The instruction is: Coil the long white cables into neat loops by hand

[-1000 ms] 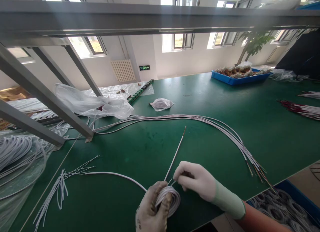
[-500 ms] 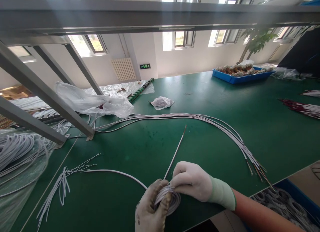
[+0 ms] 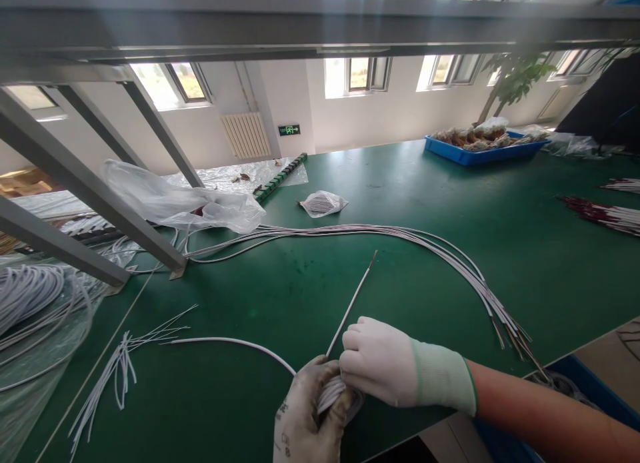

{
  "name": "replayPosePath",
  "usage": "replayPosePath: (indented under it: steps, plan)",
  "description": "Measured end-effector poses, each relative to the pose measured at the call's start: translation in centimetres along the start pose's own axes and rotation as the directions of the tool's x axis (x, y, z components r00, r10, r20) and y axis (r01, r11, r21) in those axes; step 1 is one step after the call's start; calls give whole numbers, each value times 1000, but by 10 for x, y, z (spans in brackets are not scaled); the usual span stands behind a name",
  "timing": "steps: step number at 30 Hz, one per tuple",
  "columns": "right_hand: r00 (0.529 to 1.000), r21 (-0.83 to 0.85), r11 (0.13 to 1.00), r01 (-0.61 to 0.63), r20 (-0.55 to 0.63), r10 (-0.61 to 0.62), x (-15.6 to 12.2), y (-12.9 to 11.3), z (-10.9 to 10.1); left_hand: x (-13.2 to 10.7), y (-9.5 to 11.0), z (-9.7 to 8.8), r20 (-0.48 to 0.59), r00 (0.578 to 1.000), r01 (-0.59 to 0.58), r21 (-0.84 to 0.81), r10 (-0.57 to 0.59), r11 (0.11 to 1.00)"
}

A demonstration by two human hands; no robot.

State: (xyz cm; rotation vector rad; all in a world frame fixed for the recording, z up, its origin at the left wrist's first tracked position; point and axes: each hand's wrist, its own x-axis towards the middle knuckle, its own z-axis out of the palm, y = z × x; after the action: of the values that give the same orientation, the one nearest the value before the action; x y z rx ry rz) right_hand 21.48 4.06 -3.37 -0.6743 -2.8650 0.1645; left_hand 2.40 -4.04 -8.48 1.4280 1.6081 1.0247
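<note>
A small coil of white cable (image 3: 330,394) sits in the grip of my gloved left hand (image 3: 306,410), whose thumb and fingers wrap round it. One cable end (image 3: 353,302) with bare copper at its tip sticks up beyond the coil. Another length of the cable (image 3: 235,342) runs off to the left. Against the coil's right side, my gloved right hand (image 3: 383,363) is closed, knuckles up. Its fingertips are hidden, so what it pinches does not show. Thin white ties (image 3: 117,370) lie in a loose bunch at the left.
Several long cables (image 3: 350,231) arc across the green table (image 3: 425,203). Behind them lie a small plastic-wrapped packet (image 3: 324,204) and a blue tray (image 3: 470,158). A grey metal frame (image 3: 145,223) stands at left beside clear plastic (image 3: 200,206). A blue bin (image 3: 575,376) is below right.
My right hand has turned over so its knuckles face up and its fingers curl in at the coil. Both hands and the coil have shifted slightly; the left hand keeps its hold.
</note>
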Motion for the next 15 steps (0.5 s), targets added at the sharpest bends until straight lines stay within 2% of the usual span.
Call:
replayPosePath:
  steps: [7, 11, 15]
  plan:
    - [988, 45, 998, 39, 144, -45, -3, 3, -20, -2, 9, 1, 90, 992, -94, 77, 87, 993]
    - [984, 41, 995, 86, 152, -92, -6, 6, -24, -2, 15, 0, 120, 985, -136, 79, 126, 987]
    - [984, 28, 994, 108, 139, -111, -11, 6, -30, -1, 20, 0, 165, 983, -90, 27, 85, 996]
